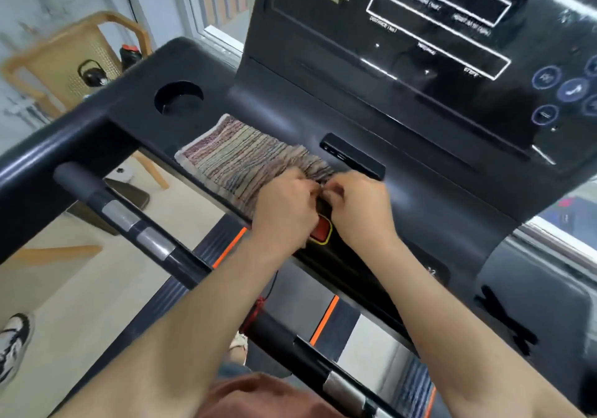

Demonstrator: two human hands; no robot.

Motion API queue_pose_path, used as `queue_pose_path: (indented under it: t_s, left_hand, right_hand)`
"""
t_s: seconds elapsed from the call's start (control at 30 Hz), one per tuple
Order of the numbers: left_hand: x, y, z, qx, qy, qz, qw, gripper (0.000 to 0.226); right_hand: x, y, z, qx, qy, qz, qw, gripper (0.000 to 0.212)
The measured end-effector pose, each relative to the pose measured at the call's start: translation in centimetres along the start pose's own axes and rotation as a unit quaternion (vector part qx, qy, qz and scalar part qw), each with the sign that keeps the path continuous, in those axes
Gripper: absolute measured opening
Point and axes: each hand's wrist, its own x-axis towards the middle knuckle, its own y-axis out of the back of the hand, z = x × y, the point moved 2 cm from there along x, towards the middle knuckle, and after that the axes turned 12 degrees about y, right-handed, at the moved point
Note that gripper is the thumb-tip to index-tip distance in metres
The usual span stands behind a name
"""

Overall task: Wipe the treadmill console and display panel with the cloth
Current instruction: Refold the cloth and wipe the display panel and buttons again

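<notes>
Currently, in the head view, the striped cloth [245, 159] lies flat on the console [436, 198] shelf, left of the red button [320, 231], with its near edge at the shelf lip. The left hand [284, 204] and right hand [358, 206] meet just beyond the button, fingers curled and pinching the cloth's bunched right edge. The display panel [420, 30] rises beyond the button. Bare shelf extends to the button's right.

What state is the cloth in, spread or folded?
Mostly spread: the cloth lies flat on the console, bunched where left hand and right hand pinch it.
</notes>
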Motion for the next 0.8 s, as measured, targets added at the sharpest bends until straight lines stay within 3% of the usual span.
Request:
queue_pose_path:
  t_s: [0.13, 0.27, 0.37, 0.5, 0.7, 0.8]
  left_hand:
    - [-6.1, -0.7, 0.9, -0.049, -0.051, -0.052, 0.996, 0.014]
    - [-1.4, -0.7, 1.1, 0.0, -0.026, -0.012, 1.0, 0.02]
    - [-2.6, -1.4, 1.9, 0.008, -0.021, 0.004, 1.0, 0.019]
    - [-9.0, -1.8, 3.2, -0.02, -0.078, -0.058, 0.995, 0.011]
    - [-3.2, -3.1, 5.2, 0.041, -0.042, -0.038, 0.998, 0.02]
    - [-8.3, -3.0, 5.4, -0.023, -0.086, -0.081, 0.993, 0.02]
  right_hand:
    - [-6.5, 0.8, 0.4, 0.024, -0.001, 0.027, 0.999, 0.009]
    - [-1.4, 0.5, 1.1, 0.005, -0.02, 0.043, 0.999, 0.005]
    - [-3.1, 0.6, 1.4, 0.01, -0.024, 0.048, 0.998, 0.007]
    - [-9.9, 1.7, 1.9, 0.008, -0.017, 0.046, 0.999, 0.009]
    - [-4.8, 1.9, 3.3, -0.016, -0.071, 0.048, 0.996, 0.008]
    - [-10.7, 2.4, 3.1, -0.014, -0.053, 0.055, 0.997, 0.01]
